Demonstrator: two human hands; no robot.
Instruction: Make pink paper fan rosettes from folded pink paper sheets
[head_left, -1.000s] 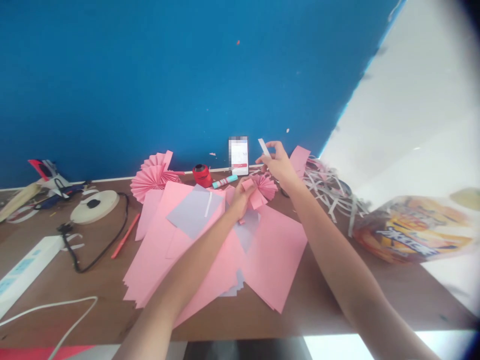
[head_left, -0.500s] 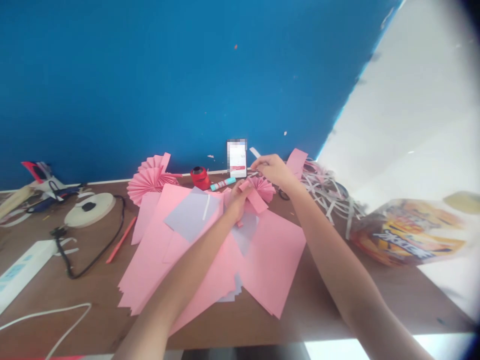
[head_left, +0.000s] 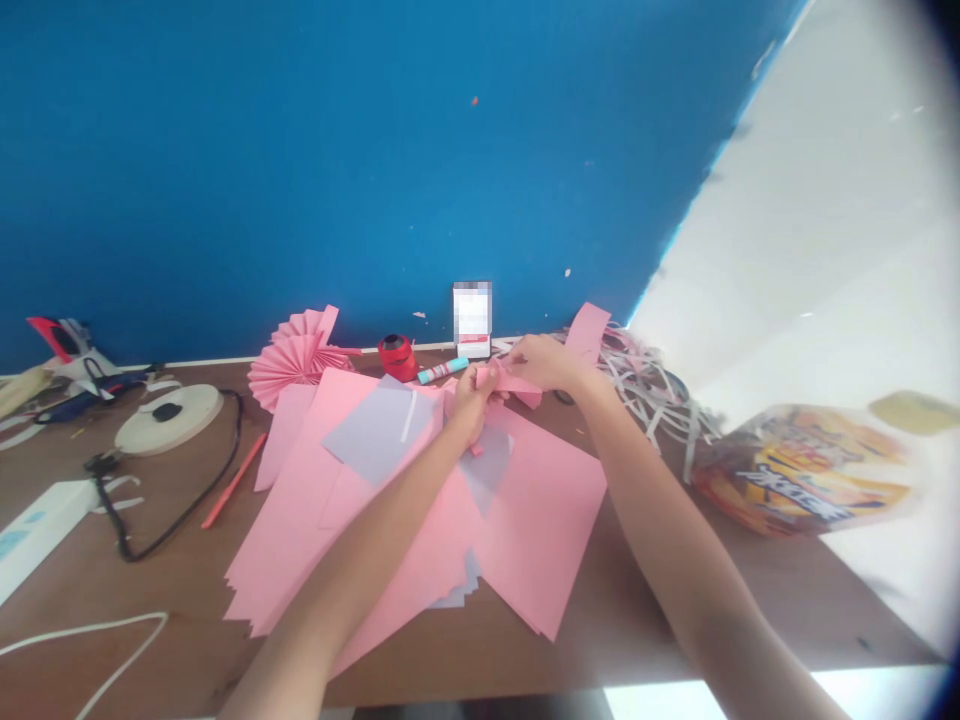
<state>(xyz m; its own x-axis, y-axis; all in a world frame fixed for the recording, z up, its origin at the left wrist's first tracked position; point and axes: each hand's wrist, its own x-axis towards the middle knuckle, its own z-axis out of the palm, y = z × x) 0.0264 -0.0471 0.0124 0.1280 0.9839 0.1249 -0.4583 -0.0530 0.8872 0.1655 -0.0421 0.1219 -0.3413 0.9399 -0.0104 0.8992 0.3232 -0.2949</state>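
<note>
A pink folded paper fan (head_left: 523, 384) is held just above the sheets, partly covered by my fingers. My left hand (head_left: 471, 402) is closed on its left side, thumb on top. My right hand (head_left: 546, 362) is bent over its upper edge with fingertips pinched at the paper; whether a white strip is still between them is hidden. Below lie stacked pink sheets (head_left: 541, 520) and a lilac sheet (head_left: 379, 432) with a white strip (head_left: 409, 416) on it. Close by are a glue stick (head_left: 443, 371) and a red tape roll (head_left: 397, 357).
Finished pink fans (head_left: 296, 360) stand at the back left. A phone (head_left: 472, 318) leans on the blue wall. Shredded paper strips (head_left: 652, 385) and a snack bag (head_left: 814, 470) lie right; a red pen (head_left: 234, 482), a white reel (head_left: 171, 418) and a power strip (head_left: 41, 530) lie left.
My right hand has come down from above the fan onto it, and the white strip it held up is out of sight. My left hand keeps its hold, and the fan has tilted.
</note>
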